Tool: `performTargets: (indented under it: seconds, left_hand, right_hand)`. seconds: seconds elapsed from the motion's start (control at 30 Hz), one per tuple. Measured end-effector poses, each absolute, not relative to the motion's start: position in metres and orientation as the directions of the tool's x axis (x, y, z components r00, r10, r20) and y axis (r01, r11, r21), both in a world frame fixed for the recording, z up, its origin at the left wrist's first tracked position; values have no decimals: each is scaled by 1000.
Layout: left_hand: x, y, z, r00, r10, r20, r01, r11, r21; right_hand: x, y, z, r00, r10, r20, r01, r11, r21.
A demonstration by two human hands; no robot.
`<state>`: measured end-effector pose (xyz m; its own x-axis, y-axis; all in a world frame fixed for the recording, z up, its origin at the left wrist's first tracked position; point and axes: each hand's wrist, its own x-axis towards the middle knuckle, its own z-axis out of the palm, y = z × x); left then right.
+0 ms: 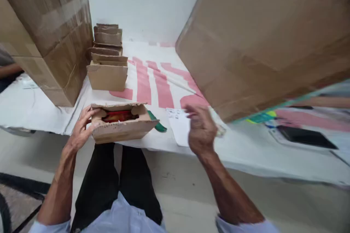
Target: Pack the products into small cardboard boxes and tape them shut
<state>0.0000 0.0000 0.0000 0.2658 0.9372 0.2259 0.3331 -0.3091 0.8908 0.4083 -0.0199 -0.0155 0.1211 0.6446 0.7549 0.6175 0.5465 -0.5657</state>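
My left hand (81, 128) grips the left end of a small open cardboard box (124, 133) near the front edge of the table. Inside the box, between its raised flaps, a shiny red item (117, 116) shows in part. My right hand (201, 129) is in the air to the right, over the edge of a white sheet of paper (179, 125) with writing at its top. Motion smears its fingers, and I cannot make out anything in them. A green object (160, 126), partly hidden by the box, lies between the box and the paper.
Several small open boxes (107, 76) stand in a row behind. Taped cartons (61, 43) are stacked at left; a large tilted carton (262, 43) fills the right. Beyond it lie a dark flat object (307, 137) and another person's arm (319, 102). White cloth (246, 156) covers the table.
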Motion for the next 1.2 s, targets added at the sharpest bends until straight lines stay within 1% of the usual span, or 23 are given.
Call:
performTargets:
  seconds: [0.03, 0.1, 0.17, 0.2, 0.3, 0.4, 0.47, 0.6, 0.67, 0.73, 0.83, 0.93, 0.97, 1.03, 1.13, 1.2]
  left_hand:
    - [-1, -4, 0, 277, 936, 217, 349, -308, 885]
    - [-2, -11, 1, 296, 933, 202, 381, -310, 871]
    - [-3, -18, 0, 310, 931, 191, 410, -312, 857]
    - [-3, -21, 0, 316, 930, 186, 422, -314, 851]
    - [-1, -25, -3, 321, 931, 171, 444, -308, 842]
    - [1, -24, -6, 321, 933, 163, 428, -297, 854]
    - [2, -22, -7, 317, 934, 167, 407, -293, 865]
    - [2, -24, -10, 303, 937, 176, 377, -287, 880]
    - [2, -25, -12, 300, 935, 190, 371, -298, 879]
    - [2, -26, -13, 301, 932, 202, 380, -312, 871]
    - [2, -26, -15, 307, 926, 220, 391, -333, 858]
    - [3, -24, -17, 320, 917, 237, 358, -348, 866]
    - [3, -23, -18, 329, 915, 235, 343, -348, 872]
    - [3, -22, -20, 345, 911, 225, 320, -340, 884]
    - [5, -21, -20, 349, 911, 221, 301, -332, 894]
    - [7, -21, -20, 351, 907, 232, 289, -341, 894]
  right_hand:
    - [388, -22, -8, -17, 682, 731, 584, 600, -547]
    - [354, -26, 4, -238, 689, 684, 529, 683, -503]
    - [332, -34, 8, -383, 621, 684, 487, 765, -422]
    - [326, -39, 7, -423, 583, 694, 483, 793, -372]
    - [321, -55, -7, -445, 532, 720, 549, 798, -250]
    - [325, -62, -15, -438, 515, 737, 590, 783, -197]
    - [326, -60, -12, -455, 512, 729, 574, 794, -199]
    - [330, -41, 11, -515, 550, 658, 503, 815, -288]
    - [330, -25, 23, -555, 575, 602, 523, 803, -284]
    - [329, -7, 32, -630, 581, 515, 557, 801, -222]
    - [324, 17, 40, -769, 549, 328, 536, 833, -136]
    - [321, 28, 49, -832, 524, 184, 518, 851, -80]
    - [322, 29, 52, -832, 530, 161, 531, 846, -42]
    - [323, 27, 61, -804, 577, 144, 590, 805, 70]
    - [324, 24, 74, -714, 689, 122, 695, 677, 244]
    - [320, 24, 79, -634, 771, 61, 745, 589, 312]
